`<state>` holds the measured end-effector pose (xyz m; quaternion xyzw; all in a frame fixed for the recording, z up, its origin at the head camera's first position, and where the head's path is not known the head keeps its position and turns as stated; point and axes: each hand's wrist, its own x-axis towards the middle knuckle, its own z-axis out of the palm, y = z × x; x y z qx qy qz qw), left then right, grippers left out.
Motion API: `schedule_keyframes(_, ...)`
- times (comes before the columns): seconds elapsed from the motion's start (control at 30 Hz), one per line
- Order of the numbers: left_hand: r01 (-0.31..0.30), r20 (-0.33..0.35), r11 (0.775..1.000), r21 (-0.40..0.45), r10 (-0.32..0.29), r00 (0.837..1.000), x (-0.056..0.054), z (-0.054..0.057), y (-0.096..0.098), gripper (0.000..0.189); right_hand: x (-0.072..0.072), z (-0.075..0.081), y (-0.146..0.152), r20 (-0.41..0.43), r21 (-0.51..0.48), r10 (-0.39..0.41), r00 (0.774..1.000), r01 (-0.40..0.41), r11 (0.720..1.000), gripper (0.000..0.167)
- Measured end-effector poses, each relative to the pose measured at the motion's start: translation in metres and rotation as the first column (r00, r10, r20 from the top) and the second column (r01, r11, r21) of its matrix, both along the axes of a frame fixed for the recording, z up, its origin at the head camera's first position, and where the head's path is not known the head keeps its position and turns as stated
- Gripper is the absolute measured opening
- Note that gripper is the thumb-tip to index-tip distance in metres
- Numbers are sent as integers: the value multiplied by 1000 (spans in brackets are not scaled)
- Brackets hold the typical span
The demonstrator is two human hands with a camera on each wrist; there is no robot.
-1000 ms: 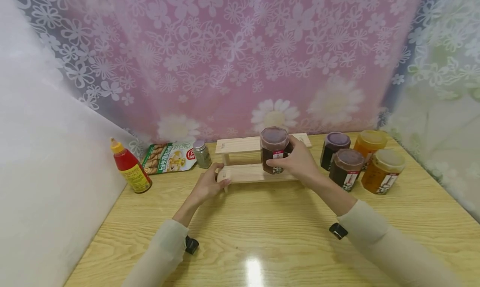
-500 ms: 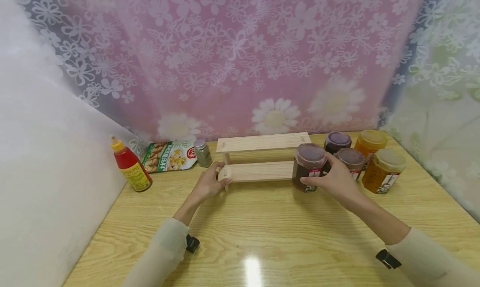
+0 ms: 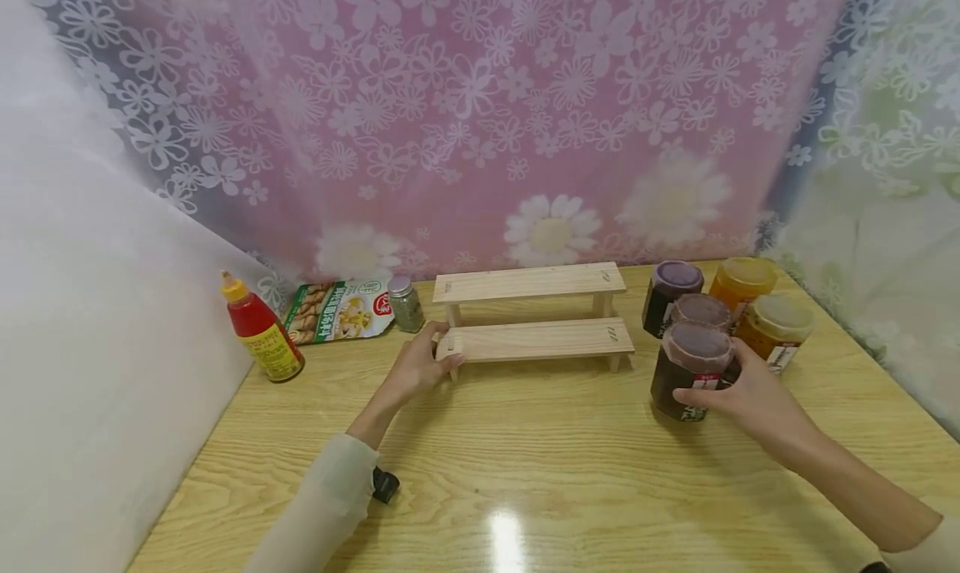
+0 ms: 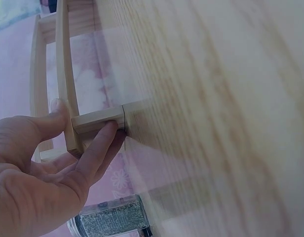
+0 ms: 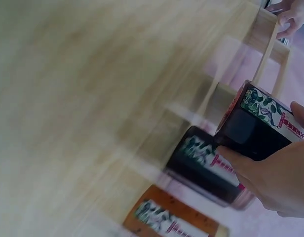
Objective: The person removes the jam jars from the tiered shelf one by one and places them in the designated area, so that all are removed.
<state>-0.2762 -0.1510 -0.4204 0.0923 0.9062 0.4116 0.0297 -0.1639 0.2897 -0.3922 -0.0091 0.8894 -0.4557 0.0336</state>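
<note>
A two-tier wooden shelf (image 3: 525,340) stands at the back of the table. My left hand (image 3: 418,363) grips the left end of its lower tier. In the left wrist view the thumb lies on the board and the fingers (image 4: 95,155) reach the short leg under it. On the right, my right hand (image 3: 765,402) holds a dark jam jar (image 3: 675,373) with a pale lid, thumb across its front. The right wrist view shows this jar's base (image 5: 241,127) clear of the table. Just behind it stands another dark jar (image 3: 702,309), partly hidden.
Behind the held jar also stand a purple-lidded jar (image 3: 670,302) and two orange jars, one yellow-lidded (image 3: 738,286), one pale-lidded (image 3: 772,323). Left of the shelf are a spice shaker (image 3: 406,306), a seasoning packet (image 3: 337,313) and a red sauce bottle (image 3: 264,336). A floral curtain (image 3: 450,140) hangs behind.
My right hand has carried the dark jar from over the shelf rightward and toward me, to in front of the other jars. My left hand stays at the shelf's end.
</note>
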Motion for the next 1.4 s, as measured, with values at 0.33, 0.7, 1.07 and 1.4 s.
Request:
schedule_keyframes(0.33,-3,6,1000,1,3,1000,0,2,1,63,10,-11,39,-8,56,-34,999,34,998,99)
schedule_keyframes(0.7,12,-2,1000,8,-12,1000,1,0,-1,62,10,-20,68,1,94,-65,998,65,993,103)
schedule_keyframes(1.07,13,10,1000,12,-14,1000,2,2,0,63,9,-20,72,9,87,-56,998,55,995,106)
schedule_keyframes(1.4,9,4,1000,23,-10,1000,1,2,1,63,12,-17,74,12,99,-42,999,40,994,106)
